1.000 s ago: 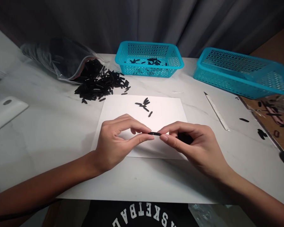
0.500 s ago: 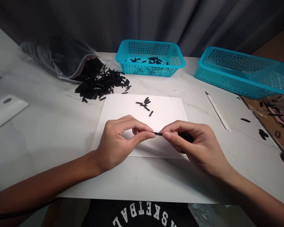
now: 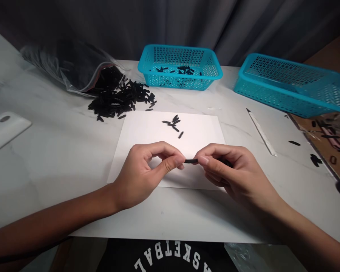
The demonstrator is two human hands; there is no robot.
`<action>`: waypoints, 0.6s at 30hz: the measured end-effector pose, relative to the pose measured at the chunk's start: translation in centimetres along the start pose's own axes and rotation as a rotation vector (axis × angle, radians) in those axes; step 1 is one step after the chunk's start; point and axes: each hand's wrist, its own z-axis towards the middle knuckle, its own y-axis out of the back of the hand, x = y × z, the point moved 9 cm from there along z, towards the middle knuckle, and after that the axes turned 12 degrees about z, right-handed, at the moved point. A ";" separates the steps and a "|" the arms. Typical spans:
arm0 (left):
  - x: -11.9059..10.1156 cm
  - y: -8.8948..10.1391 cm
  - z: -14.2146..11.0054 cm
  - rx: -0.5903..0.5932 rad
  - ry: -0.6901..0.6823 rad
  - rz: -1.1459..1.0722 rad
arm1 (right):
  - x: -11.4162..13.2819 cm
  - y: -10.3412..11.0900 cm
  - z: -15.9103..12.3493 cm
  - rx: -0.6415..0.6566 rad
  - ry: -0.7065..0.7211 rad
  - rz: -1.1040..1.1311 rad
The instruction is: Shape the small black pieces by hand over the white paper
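Note:
A small, narrow black piece is stretched level between my two hands over a white sheet of paper. Its left end is pinched between the thumb and index finger of my left hand. My right hand pinches the other end the same way. Something black shows inside the curl of my right fingers; its shape is mostly hidden. Beyond my hands, several similar black pieces lie loosely grouped on the paper.
Behind on the left, a plastic zip bag spills a heap of black pieces. One blue basket holds some of them; another blue basket stands right. A white pencil-like stick and stray pieces lie on the right.
Both hands have shifted slightly right with the piece between them. The piece has turned: its holed face showed earlier, and now a plain dark side shows.

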 end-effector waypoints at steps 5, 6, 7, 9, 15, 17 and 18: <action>0.3 -0.2 -0.2 0.031 0.039 -0.060 | -0.2 -0.3 0.0 0.017 -0.034 0.039; 0.3 -0.2 -0.2 0.033 0.041 -0.064 | -0.2 -0.4 0.0 0.019 -0.037 0.046; 0.3 -0.3 -0.2 0.033 0.043 -0.066 | -0.2 -0.4 0.0 0.019 -0.037 0.049; 0.3 -0.2 -0.2 0.027 0.044 -0.062 | -0.2 -0.4 0.0 0.016 -0.031 0.047; 0.5 -0.2 -0.1 0.017 0.062 -0.060 | -0.1 -0.4 0.0 0.011 -0.044 0.055; 0.6 -0.2 -0.2 0.024 0.070 -0.074 | -0.2 -0.3 0.0 0.015 -0.053 0.066; 0.6 -0.2 -0.2 0.027 0.073 -0.080 | -0.2 -0.3 0.0 0.016 -0.057 0.071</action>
